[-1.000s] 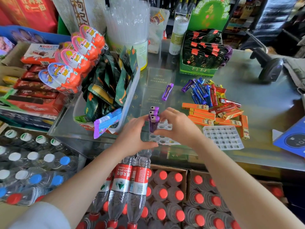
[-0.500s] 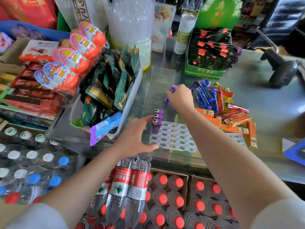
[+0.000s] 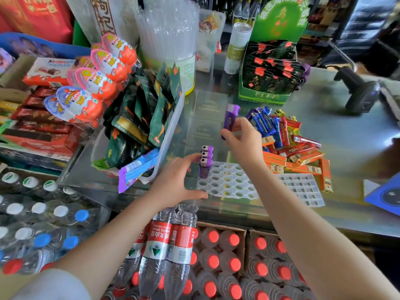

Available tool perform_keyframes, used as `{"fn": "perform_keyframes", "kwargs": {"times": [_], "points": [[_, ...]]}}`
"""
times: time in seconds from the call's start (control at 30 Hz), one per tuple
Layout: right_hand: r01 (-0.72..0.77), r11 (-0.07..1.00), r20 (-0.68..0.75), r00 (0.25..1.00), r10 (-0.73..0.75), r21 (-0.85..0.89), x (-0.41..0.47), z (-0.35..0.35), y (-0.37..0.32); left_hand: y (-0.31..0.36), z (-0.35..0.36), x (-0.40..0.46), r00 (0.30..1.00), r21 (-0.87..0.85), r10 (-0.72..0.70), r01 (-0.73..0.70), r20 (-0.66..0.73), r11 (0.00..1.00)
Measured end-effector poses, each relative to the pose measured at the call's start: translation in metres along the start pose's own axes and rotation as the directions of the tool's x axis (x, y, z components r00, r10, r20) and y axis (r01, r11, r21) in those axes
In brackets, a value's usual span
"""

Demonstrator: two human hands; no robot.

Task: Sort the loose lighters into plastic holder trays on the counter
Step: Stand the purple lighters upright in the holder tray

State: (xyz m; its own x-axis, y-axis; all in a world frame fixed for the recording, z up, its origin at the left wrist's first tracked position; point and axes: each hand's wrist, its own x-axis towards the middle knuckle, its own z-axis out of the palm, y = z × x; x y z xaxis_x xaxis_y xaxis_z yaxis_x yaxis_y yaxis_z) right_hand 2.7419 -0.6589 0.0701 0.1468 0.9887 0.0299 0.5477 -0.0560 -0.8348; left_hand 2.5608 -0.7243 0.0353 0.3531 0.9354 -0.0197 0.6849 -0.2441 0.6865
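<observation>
The right hand [image 3: 242, 141] pinches a purple lighter [image 3: 230, 120], its lower end hidden behind the fingers, above the glass desk [image 3: 346, 131]. The left hand [image 3: 177, 180], fingers spread and relaxed, touches the near-left corner of the clear holder tray [image 3: 229, 182], where three purple lighters [image 3: 205, 161] stand. Loose lighters [image 3: 287, 144] lie heaped toward the right edge, partly overlapping.
</observation>
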Motion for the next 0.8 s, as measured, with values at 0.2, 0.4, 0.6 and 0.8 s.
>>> {"fn": "perform_keyframes", "kwargs": {"times": [0.2, 0.4, 0.6, 0.8], "points": [[0.026, 0.985, 0.106, 0.993, -0.045, 0.173, -0.064, -0.023, 0.009, 0.008, -0.002, -0.004, 0.999, 0.06, 0.012, -0.011, -0.032, 0.998], [0.179, 0.979, 0.157, 0.969, -0.192, 0.092, -0.086, -0.008, 0.015, 0.009, 0.0, -0.006, 0.999, 0.05, 0.017, -0.014, -0.049, 0.999], [0.291, 0.956, 0.195, 0.937, -0.29, 0.021, -0.091, -0.002, 0.021, 0.003, 0.004, -0.015, 0.997, 0.032, 0.021, -0.019, -0.075, 0.999], [0.45, 0.891, 0.253, 0.871, -0.421, -0.064, -0.096, 0.005, 0.018, 0.0, 0.007, -0.017, 0.995, 0.025, 0.033, -0.031, -0.09, 0.999]]}}
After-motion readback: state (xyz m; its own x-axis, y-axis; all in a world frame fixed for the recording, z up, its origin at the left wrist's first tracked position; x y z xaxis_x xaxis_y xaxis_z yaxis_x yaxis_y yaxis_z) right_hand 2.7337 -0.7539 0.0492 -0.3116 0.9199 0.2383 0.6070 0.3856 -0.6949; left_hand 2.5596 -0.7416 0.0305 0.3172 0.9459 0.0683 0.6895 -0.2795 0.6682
